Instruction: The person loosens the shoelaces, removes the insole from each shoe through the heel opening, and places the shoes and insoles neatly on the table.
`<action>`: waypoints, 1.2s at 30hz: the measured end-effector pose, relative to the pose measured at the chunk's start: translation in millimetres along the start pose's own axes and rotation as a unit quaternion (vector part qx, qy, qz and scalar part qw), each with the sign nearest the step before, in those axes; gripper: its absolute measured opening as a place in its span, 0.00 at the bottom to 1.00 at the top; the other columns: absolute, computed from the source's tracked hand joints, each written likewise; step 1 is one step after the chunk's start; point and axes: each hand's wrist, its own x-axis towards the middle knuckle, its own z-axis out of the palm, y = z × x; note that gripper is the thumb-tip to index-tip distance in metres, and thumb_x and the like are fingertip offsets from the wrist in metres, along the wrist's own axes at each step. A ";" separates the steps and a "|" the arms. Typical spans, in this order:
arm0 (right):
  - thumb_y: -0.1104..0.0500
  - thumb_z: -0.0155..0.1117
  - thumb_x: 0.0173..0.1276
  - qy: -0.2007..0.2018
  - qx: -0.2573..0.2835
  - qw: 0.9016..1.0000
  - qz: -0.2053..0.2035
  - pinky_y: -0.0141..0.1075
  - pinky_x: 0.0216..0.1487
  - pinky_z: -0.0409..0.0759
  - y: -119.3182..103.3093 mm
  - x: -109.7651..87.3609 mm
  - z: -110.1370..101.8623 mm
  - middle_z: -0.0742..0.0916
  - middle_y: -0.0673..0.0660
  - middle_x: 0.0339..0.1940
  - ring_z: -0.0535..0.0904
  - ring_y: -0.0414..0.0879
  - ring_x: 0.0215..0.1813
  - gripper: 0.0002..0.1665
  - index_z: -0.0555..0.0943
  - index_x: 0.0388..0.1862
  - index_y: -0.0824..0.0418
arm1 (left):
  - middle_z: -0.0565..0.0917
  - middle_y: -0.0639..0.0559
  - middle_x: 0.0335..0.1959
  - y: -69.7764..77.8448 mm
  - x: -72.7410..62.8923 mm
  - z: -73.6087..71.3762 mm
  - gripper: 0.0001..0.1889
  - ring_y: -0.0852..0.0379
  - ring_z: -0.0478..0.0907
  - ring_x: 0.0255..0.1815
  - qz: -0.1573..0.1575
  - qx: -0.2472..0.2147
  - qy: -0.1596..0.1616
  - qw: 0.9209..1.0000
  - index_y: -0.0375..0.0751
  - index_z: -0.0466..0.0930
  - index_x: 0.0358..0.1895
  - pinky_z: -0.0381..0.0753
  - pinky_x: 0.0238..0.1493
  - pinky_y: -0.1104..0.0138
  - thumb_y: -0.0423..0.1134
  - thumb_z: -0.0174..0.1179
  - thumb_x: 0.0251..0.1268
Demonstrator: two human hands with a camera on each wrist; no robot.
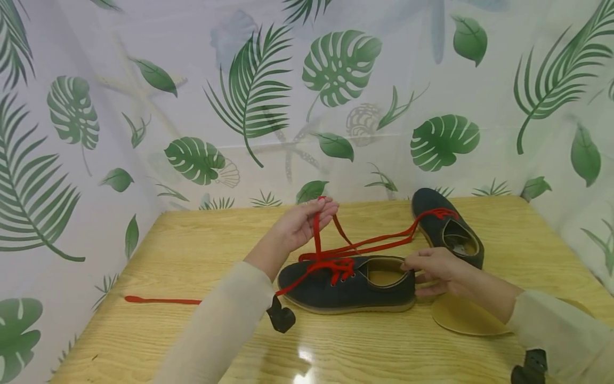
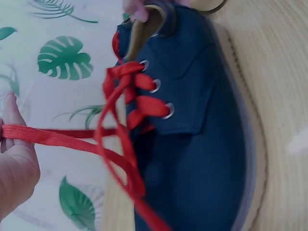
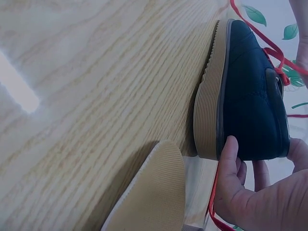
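A dark navy shoe [image 1: 312,293] lies on its sole with its toe to the left. Red shoelace [image 2: 57,137] runs through its metal eyelets. Above the toe end, my left hand [image 1: 303,224] holds a raised stretch of this lace, which passes over the fingers and drops to the shoe. My right hand [image 1: 438,271] grips the heel, thumb at the collar and fingers on the outside of the heel [image 3: 255,125]. Beside that wrist lies a tan insole [image 3: 159,192], partly hidden by the right forearm in the head view.
A second navy shoe [image 1: 429,205] with red laces sits at the back right, its lace [image 1: 384,239] stretched left behind the first shoe. A red lace end [image 1: 158,301] lies on the wooden table [image 1: 192,240] at left. A leaf-print cloth [image 1: 297,117] hangs behind.
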 end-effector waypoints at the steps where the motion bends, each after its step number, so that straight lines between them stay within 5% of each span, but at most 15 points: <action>1: 0.53 0.56 0.70 -0.001 0.001 1.000 0.000 0.45 0.42 0.84 -0.1 -0.1 0.0 0.82 0.52 0.44 0.78 0.49 0.46 0.11 0.82 0.38 0.58 | 0.85 0.48 0.43 3.4 -0.7 -1.7 0.21 0.62 0.85 0.36 0.007 -0.007 0.001 1.000 0.30 0.66 0.66 0.81 0.41 0.74 0.33 0.48 0.73; 5: 0.53 0.56 0.70 -0.001 0.002 1.000 0.002 0.45 0.42 0.84 -0.1 -0.3 -0.2 0.82 0.52 0.44 0.78 0.49 0.45 0.11 0.83 0.38 0.59 | 0.87 0.49 0.37 17.0 -4.4 -9.3 0.19 0.62 0.85 0.36 0.025 -0.054 0.019 0.998 0.32 0.69 0.64 0.82 0.38 0.74 0.33 0.49 0.73; 11: 0.53 0.57 0.69 -0.001 -0.002 1.000 0.003 0.45 0.42 0.84 -0.3 -0.3 -0.5 0.81 0.54 0.47 0.77 0.49 0.46 0.12 0.83 0.39 0.59 | 0.87 0.47 0.31 35.1 -9.7 -21.7 0.08 0.59 0.86 0.31 0.039 -0.151 0.061 0.986 0.35 0.79 0.44 0.82 0.34 0.73 0.34 0.52 0.70; 16: 0.54 0.57 0.70 0.002 -0.002 1.000 0.003 0.44 0.41 0.84 -0.9 -1.1 -1.6 0.82 0.52 0.43 0.78 0.47 0.42 0.12 0.82 0.39 0.59 | 0.87 0.47 0.28 45.2 -12.5 -31.5 0.10 0.58 0.85 0.29 0.046 -0.180 0.082 0.979 0.35 0.82 0.34 0.83 0.32 0.73 0.36 0.53 0.70; 36: 0.55 0.57 0.68 -0.001 0.002 1.000 0.004 0.42 0.39 0.84 -0.9 1.3 0.7 0.84 0.51 0.40 0.79 0.44 0.37 0.08 0.81 0.33 0.56 | 0.87 0.46 0.28 70.6 -42.6 -109.4 0.09 0.57 0.85 0.29 0.077 -0.273 0.164 0.945 0.37 0.82 0.32 0.83 0.36 0.71 0.35 0.55 0.68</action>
